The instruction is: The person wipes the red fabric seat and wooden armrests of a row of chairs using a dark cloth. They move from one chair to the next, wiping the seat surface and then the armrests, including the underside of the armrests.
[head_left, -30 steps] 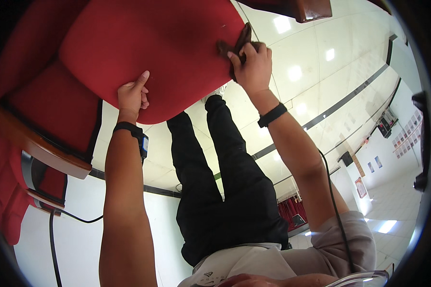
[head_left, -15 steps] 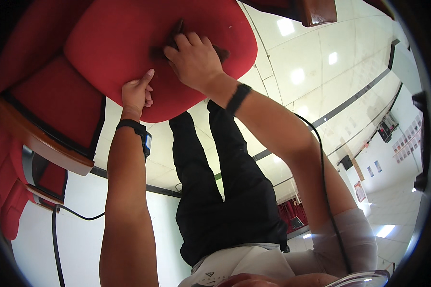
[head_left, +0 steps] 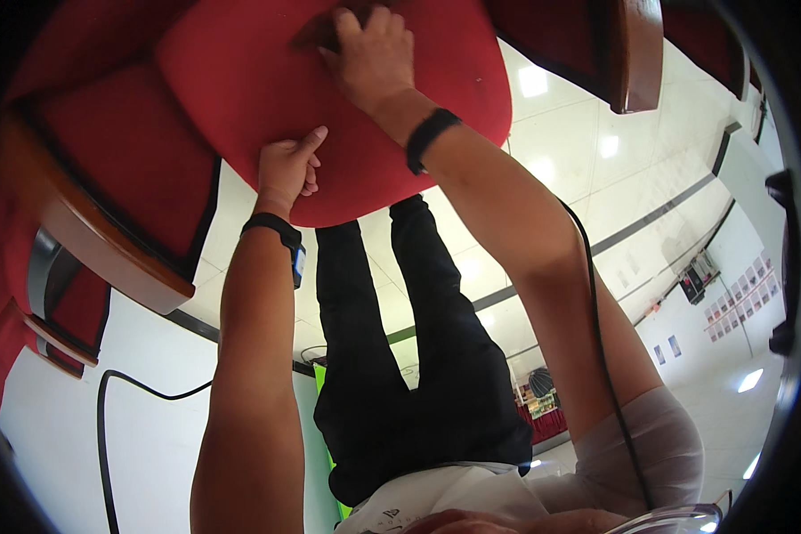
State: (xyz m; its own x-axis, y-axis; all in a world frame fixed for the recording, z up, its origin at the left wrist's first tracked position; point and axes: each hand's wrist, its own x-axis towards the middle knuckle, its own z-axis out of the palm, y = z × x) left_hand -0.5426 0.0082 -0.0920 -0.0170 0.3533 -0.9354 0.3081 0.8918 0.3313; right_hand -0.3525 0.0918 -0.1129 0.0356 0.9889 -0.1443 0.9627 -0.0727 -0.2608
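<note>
A red padded seat (head_left: 436,116) fills the upper middle of the head view. On its far part my right hand (head_left: 376,64) is closed over a dark brown cloth (head_left: 319,34), pressing it to the fabric. Part of the cloth is hidden under the fingers, and the bunch is slightly blurred. Near the seat's front left edge rests my left hand (head_left: 287,169), its fingers curled in and thumb stretched out along the upholstery. Nothing shows inside that hand.
Neighbouring red seats with wooden armrests flank this one, one armrest (head_left: 80,222) at the left and another (head_left: 639,62) at the upper right. A black cable (head_left: 104,436) hangs at the lower left. Pale floor tiles (head_left: 587,173) show at the right.
My right hand has slid the cloth farther back across the seat. My left hand keeps its place by the front edge. The whole view has shifted slightly.
</note>
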